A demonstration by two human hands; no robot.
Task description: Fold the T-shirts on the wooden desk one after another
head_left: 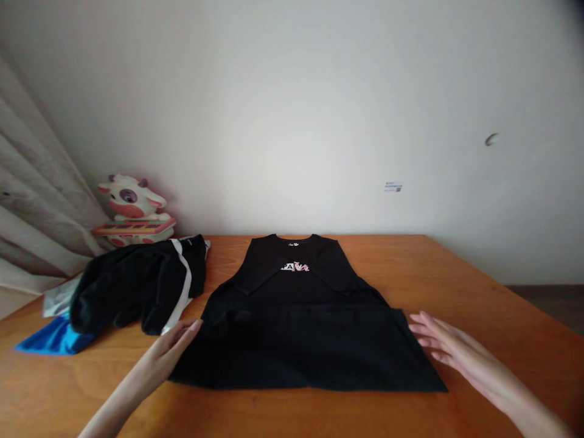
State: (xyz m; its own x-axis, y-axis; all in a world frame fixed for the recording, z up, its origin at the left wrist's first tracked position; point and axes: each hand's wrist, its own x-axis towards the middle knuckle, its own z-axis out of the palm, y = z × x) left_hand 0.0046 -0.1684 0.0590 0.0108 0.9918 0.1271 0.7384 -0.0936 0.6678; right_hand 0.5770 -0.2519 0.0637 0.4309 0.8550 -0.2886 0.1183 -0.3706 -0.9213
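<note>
While the black shirt (310, 347) lies between my spread right hand (440, 340) and left hand (176, 344) — grip unclear — a dark garment (128, 286) and toy cow (132, 204) sit left on the wooden table (396, 261), pale wall (296, 121) behind.

Shirt (301, 347) on the surface (410, 261), left hand (176, 344) by its left edge, right hand (442, 344) by its right; clothes (132, 286) farther left, toy (137, 204) behind them, wall (292, 121) beyond!
</note>
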